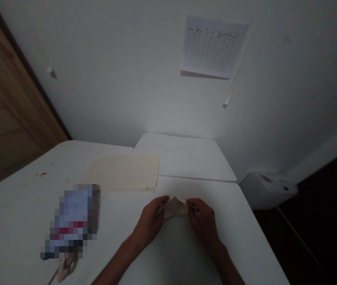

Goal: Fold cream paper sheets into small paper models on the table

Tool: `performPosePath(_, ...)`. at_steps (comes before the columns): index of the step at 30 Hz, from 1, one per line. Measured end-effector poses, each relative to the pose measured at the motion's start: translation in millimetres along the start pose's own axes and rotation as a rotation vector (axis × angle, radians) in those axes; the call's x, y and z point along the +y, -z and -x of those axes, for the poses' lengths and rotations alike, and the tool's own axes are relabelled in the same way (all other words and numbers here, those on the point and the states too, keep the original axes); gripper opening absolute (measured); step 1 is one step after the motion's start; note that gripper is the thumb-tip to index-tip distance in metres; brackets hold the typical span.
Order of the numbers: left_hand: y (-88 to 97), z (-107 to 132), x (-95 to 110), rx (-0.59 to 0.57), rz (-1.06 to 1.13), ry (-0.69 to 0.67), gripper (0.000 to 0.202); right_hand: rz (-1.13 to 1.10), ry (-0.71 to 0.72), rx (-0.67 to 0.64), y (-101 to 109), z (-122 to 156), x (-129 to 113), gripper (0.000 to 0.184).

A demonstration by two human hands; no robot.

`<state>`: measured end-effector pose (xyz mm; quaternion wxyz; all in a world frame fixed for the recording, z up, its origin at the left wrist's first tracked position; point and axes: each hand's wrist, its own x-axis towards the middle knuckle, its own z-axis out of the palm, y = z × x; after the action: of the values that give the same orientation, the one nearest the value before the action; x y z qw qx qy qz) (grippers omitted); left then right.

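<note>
A small folded piece of beige paper [175,207] is stretched between my two hands, its middle rising to a point. My left hand [151,218] pinches its left side, with thumb and fingers closed on it. On the opposite side, my right hand [204,218] grips the paper in the same way. Both hands are over the near part of the white table [168,253]. Some fingertips are hidden behind the paper and the hands themselves. Beyond my left hand lies a stack of flat beige paper sheets [124,172].
A blurred-out bluish-white item with a red band [73,213] lies on the left, above a small pinkish object [65,268]. A printed table sheet [211,47] hangs on the wall. A white container [254,190] stands beyond the table's right edge; wooden boards [8,91] rise at left.
</note>
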<state>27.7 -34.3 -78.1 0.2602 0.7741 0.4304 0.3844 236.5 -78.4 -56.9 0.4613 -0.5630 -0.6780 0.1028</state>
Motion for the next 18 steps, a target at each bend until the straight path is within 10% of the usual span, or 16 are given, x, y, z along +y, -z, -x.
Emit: performPosePath(18, -5.4, -2, 9, -0.094, -0.12, -0.257, 0.039, 0.456, 0.039, -0.319, 9, -22, -18, 0.022)
